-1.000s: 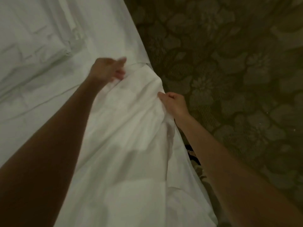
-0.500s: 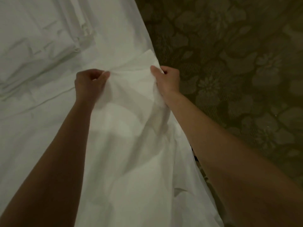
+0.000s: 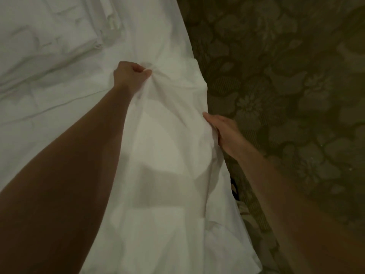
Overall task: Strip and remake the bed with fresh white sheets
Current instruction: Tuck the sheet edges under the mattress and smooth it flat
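Bed (image 3: 49, 107): fills the left half of the frame, covered in white cloth with creases running across it; its edge runs from upper centre down toward lower right.

Carpet (image 3: 286, 86): dark floral pattern, takes the whole right side of the frame beside the bed edge.

White sheet (image 3: 167, 175): the task's thing; a loose length of it runs from the centre of the frame to the bottom, bunched and lifted off the bed along its right edge, hanging toward the viewer.

Folded linen (image 3: 59, 32): a flat, layered white piece at upper left, lying on the bed; whether pillowcase or spare sheet cannot be told.

Left hand (image 3: 131, 75): upper centre, fingers curled tight round a gathered pinch of the sheet, folds radiating from the grip.

Right hand (image 3: 221, 131): centre right at the bed edge, thumb on top and fingers tucked under the sheet's side, grasping it.

Step in hand (judged): the sheet is being handled along the bed's side, both hands gripping it; whether it is coming off or going on cannot be told from this view.

Next move (judged): calls for a joint pull with both grips kept firm, drawing the cloth evenly along the edge so it neither drags onto the carpet nor slips from the pinch.
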### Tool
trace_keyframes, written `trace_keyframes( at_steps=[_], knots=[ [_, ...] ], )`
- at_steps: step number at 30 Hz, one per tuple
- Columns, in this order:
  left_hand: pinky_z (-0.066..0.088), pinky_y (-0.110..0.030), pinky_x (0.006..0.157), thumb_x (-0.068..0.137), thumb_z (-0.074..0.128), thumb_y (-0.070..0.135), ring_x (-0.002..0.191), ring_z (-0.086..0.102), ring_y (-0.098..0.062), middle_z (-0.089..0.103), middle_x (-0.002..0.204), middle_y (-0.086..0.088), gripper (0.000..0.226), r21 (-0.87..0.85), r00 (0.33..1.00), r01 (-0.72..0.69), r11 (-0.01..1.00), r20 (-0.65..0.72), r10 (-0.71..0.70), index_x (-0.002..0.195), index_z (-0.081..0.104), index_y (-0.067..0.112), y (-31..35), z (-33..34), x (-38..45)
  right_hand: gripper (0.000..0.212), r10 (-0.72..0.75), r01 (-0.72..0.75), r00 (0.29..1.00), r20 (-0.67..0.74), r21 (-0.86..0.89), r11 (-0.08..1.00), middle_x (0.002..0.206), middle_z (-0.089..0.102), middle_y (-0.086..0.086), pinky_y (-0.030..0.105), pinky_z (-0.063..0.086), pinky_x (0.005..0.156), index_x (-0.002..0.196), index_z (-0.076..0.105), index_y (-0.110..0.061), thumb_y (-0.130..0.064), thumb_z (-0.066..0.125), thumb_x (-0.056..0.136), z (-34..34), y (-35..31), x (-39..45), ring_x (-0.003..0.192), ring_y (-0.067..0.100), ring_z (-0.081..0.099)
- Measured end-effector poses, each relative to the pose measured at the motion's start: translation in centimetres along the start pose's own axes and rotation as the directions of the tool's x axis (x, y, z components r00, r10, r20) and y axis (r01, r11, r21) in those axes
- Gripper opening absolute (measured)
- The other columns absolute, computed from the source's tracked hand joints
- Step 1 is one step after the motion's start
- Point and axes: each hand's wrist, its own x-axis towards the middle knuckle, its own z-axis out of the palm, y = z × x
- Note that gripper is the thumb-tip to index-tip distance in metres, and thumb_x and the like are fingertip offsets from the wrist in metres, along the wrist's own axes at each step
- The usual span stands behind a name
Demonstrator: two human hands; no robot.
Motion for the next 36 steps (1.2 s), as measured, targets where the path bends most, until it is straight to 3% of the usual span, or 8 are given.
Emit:
trace_keyframes(
  at_steps=[4,10,13,17,21,26,30,36],
  knots=[
    [0.04,-0.027,0.098,0.094,0.06,0.027,0.118,0.057,-0.025,0.064,0.124,-0.013,0.034,0.104,0.998,-0.035,0.994,-0.045,0.039,0.121,0.063,0.007,1.3,0.1,-1.1,0.023,0.04,-0.043,0.995,0.088,0.037,0.998,0.105,0.073,0.004,0.023,0.056,0.08,0.106,0.068,-0.009,-0.021,0.069,0.087,-0.7,1.9,-2.3,0.095,0.015,0.07],
    [0.007,-0.049,0.118,0.096,0.053,0.033,0.148,0.008,-0.021,0.009,0.161,-0.008,0.073,0.037,0.988,-0.149,0.988,-0.041,0.15,0.153,0.012,0.012,-0.5,1.3,-11.8,0.012,-0.099,0.106,0.986,-0.134,0.045,0.993,0.095,0.073,0.003,0.025,0.057,0.069,0.098,0.068,-0.012,-0.018,0.069,0.088,-1.4,2.5,-3.7,0.086,0.015,0.07],
    [0.008,-0.053,0.117,0.097,0.052,0.034,0.148,0.009,-0.019,0.008,0.161,-0.003,0.07,0.026,0.984,-0.177,0.984,0.044,0.175,0.153,0.014,0.017,-4.8,3.8,-21.1,0.029,-0.03,0.032,0.999,-0.046,0.055,0.998,0.102,0.073,0.004,0.03,0.056,0.077,0.109,0.068,-0.011,-0.029,0.07,0.086,-2.3,4.9,-5.6,0.097,0.02,0.069],
    [0.013,-0.054,0.115,0.086,0.034,0.061,0.148,0.01,-0.016,0.01,0.161,0.002,0.078,0.071,0.971,-0.187,0.98,0.163,0.174,0.152,0.017,0.024,-8.3,6.9,-30.3,0.03,0.037,-0.025,0.993,0.115,-0.1,0.995,0.1,0.073,0.006,0.026,0.056,0.071,0.11,0.066,-0.009,-0.03,0.066,0.089,-4.3,9.5,-10.0,0.086,0.017,0.071],
    [0.009,-0.055,0.116,0.097,0.05,0.038,0.148,0.005,-0.015,0.004,0.161,0.005,0.066,0.063,0.954,-0.216,0.974,0.224,0.197,0.152,0.016,0.027,-9.0,8.1,-35.2,0.013,0.061,0.003,0.98,0.188,-0.323,0.947,0.081,0.071,0.0,0.019,0.052,0.064,0.092,0.067,-0.011,-0.023,0.067,0.089,-5.2,13.7,-14.5,0.071,0.009,0.068],
    [0.021,-0.049,0.116,0.093,0.059,0.032,0.145,0.018,-0.023,0.018,0.158,-0.004,0.066,0.062,0.944,-0.286,0.956,0.191,0.27,0.149,0.028,0.02,-9.8,9.7,-39.8,0.033,-0.018,0.119,0.983,0.184,-0.554,0.824,0.101,0.072,-0.003,0.024,0.05,0.087,0.105,0.072,-0.017,-0.041,0.07,0.083,-5.9,17.6,-17.4,0.096,0.011,0.066],
    [0.029,-0.039,0.112,0.087,0.066,0.027,0.136,0.029,-0.025,0.027,0.152,-0.007,0.065,0.044,0.952,-0.272,0.961,0.161,0.262,0.144,0.036,0.016,-10.3,11.4,-43.6,0.033,-0.132,0.107,0.991,-0.003,-0.568,0.816,0.087,0.069,0.009,0.027,0.048,0.068,0.095,0.071,-0.001,-0.033,0.064,0.09,-8.1,19.6,-18.7,0.08,0.019,0.064],
    [0.043,-0.041,0.089,0.067,0.074,0.035,0.117,0.041,-0.025,0.044,0.128,-0.005,0.058,0.214,0.941,-0.325,0.921,0.173,0.292,0.121,0.054,0.023,-10.2,14.7,-48.1,0.034,-0.072,-0.006,0.982,-0.175,-0.407,0.913,0.078,0.061,0.014,0.034,0.044,0.068,0.08,0.067,-0.003,-0.035,0.062,0.091,-14.6,21.9,-21.2,0.076,0.025,0.058]
  ],
)
